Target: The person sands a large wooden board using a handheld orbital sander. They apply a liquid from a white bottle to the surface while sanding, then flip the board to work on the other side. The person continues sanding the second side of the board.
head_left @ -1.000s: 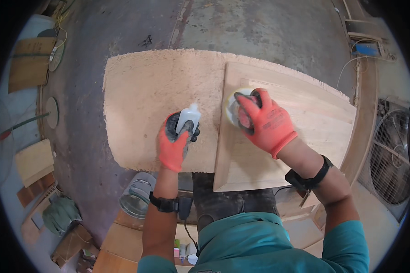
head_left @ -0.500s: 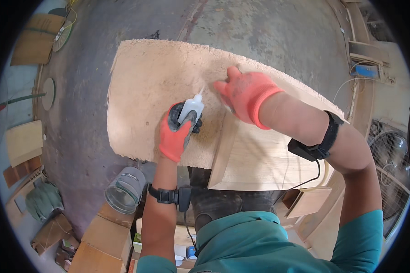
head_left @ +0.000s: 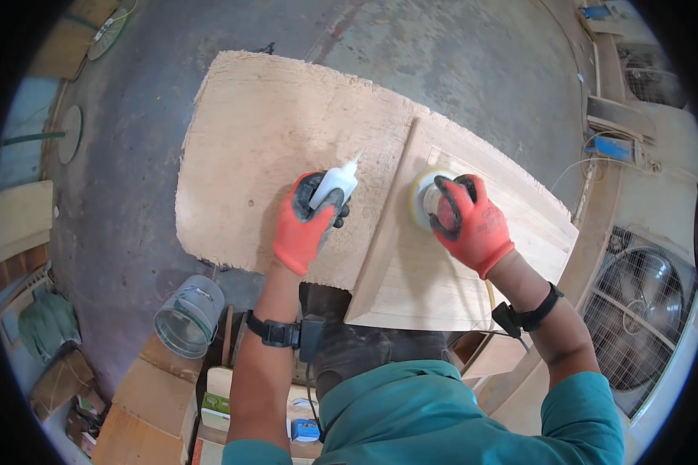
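Wrapped round a small white squeeze bottle (head_left: 336,186) with a thin pointed nozzle is my left hand (head_left: 309,221), in an orange glove with dark grey fingers. The bottle is tilted, its nozzle up and to the right. My right hand (head_left: 473,225), gloved alike, grips the top of a round sander (head_left: 425,200) with a pale yellowish rim. The sander is over the left part of a framed wooden panel (head_left: 411,287); whether its pad touches the wood is hidden. Under the panel lies a rough-edged board (head_left: 248,139).
A clear bucket (head_left: 190,318) stands at the lower left near cardboard (head_left: 159,387). At the right is a large caged fan (head_left: 636,310). A hose (head_left: 490,294) runs below my right wrist. Concrete floor (head_left: 132,155) surrounds the board.
My right hand has come down and right from above the bare board and now holds the sander over the panel. My left hand still holds the bottle, slightly shifted.
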Demonstrator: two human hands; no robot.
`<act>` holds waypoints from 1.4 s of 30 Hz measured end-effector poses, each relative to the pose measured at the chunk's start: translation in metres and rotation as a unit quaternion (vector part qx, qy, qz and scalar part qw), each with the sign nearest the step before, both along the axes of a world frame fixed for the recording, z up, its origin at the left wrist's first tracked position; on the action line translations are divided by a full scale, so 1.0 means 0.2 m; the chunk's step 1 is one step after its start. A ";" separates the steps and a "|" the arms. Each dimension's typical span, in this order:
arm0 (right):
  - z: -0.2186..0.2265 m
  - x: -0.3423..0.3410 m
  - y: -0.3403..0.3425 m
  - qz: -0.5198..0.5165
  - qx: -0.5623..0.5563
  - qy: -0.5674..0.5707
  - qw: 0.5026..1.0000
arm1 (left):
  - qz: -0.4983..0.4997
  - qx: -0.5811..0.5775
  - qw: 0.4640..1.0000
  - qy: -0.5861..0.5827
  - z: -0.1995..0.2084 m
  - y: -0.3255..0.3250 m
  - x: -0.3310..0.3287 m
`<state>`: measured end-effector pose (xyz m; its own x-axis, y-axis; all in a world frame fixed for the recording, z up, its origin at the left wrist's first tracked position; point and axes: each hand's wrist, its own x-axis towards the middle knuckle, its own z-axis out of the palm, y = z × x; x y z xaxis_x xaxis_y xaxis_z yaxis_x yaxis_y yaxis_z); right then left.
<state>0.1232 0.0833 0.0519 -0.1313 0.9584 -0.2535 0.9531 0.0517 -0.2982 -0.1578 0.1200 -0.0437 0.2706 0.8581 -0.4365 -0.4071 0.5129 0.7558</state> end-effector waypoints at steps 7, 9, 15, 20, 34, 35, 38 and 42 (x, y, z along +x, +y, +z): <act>-0.02 -0.05 0.27 -0.029 0.036 0.008 0.999 | 0.003 -0.012 0.999 0.040 0.06 0.01 0.00; -0.01 -0.04 0.33 -0.086 0.045 0.008 0.995 | 0.000 -0.012 0.999 0.038 0.07 0.02 0.01; -0.04 -0.25 -0.29 0.165 -0.040 0.055 0.984 | -0.005 -0.003 0.999 0.044 0.03 0.02 0.01; -0.04 -0.22 -0.15 0.076 -0.038 0.052 0.995 | 0.011 0.005 0.998 0.064 0.10 0.02 0.03; -0.07 -0.38 -0.62 0.172 -0.020 0.089 0.981 | -0.016 0.028 0.998 0.063 0.02 0.02 0.02; -0.05 -0.41 -0.68 0.194 -0.050 0.095 0.975 | -0.016 0.025 0.997 0.072 0.02 0.02 0.02; -0.04 -0.42 -0.71 0.207 -0.069 0.080 0.973 | -0.041 0.053 0.992 0.109 0.02 0.02 0.02; -0.03 -0.31 -0.50 0.137 -0.038 0.063 0.988 | -0.039 0.063 0.994 0.082 0.00 0.02 -0.01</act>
<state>0.0620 -0.0164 0.0464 -0.4178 0.8615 -0.2884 0.8615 0.2749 -0.4269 -0.1591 0.1242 -0.0429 0.2725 0.8880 -0.3705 -0.2361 0.4350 0.8689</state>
